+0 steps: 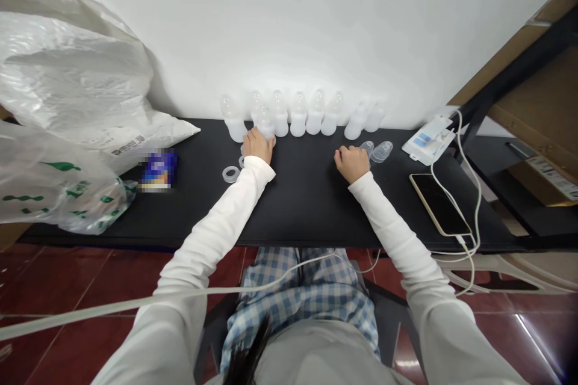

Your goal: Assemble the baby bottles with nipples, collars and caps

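Several translucent white bottles with domed caps (298, 114) stand in a row along the wall on a black table (307, 204). My left hand (257, 144) is closed around one bottle (265, 123) at the front of the row. My right hand (351, 162) rests curled on the table beside two clear caps (377, 150); I cannot see whether it holds anything. Two clear rings (231, 173) lie just left of my left wrist.
Large plastic bags (67, 126) fill the table's left end, with a blue packet (158, 169) beside them. At the right lie a phone (439, 203), a white box (428, 139) and white cables (469, 204). A wooden shelf (533, 108) stands at the far right.
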Motion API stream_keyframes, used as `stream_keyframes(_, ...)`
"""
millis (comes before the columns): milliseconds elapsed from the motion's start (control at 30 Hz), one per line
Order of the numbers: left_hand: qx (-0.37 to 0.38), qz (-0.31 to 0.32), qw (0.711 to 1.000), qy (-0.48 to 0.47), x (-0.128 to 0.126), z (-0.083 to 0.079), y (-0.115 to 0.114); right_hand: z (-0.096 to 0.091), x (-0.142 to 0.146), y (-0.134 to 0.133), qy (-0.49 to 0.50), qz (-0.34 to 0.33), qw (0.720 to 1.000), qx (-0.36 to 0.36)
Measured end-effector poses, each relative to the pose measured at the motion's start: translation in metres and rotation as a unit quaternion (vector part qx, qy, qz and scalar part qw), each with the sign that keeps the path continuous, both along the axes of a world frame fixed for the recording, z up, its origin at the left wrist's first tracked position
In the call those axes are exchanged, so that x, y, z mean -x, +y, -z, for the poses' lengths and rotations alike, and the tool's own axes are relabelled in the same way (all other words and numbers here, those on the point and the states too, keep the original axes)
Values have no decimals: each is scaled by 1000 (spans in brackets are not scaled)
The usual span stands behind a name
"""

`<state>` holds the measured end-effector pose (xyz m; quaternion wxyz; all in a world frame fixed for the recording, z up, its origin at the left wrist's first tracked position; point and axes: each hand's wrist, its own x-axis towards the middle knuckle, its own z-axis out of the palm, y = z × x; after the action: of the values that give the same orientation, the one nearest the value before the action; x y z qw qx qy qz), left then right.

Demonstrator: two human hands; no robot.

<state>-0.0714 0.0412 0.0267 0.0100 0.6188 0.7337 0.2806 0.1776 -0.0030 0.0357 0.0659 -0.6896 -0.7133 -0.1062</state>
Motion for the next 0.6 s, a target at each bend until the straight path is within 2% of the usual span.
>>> stream_keyframes(333, 27, -79, 995, 61, 8, -5, -5, 1, -2, -3, 10, 45, 999, -6)
stream_keyframes(600, 130, -101, 979, 117, 2, -5, -17, -2, 0, -4, -1, 51, 999, 16)
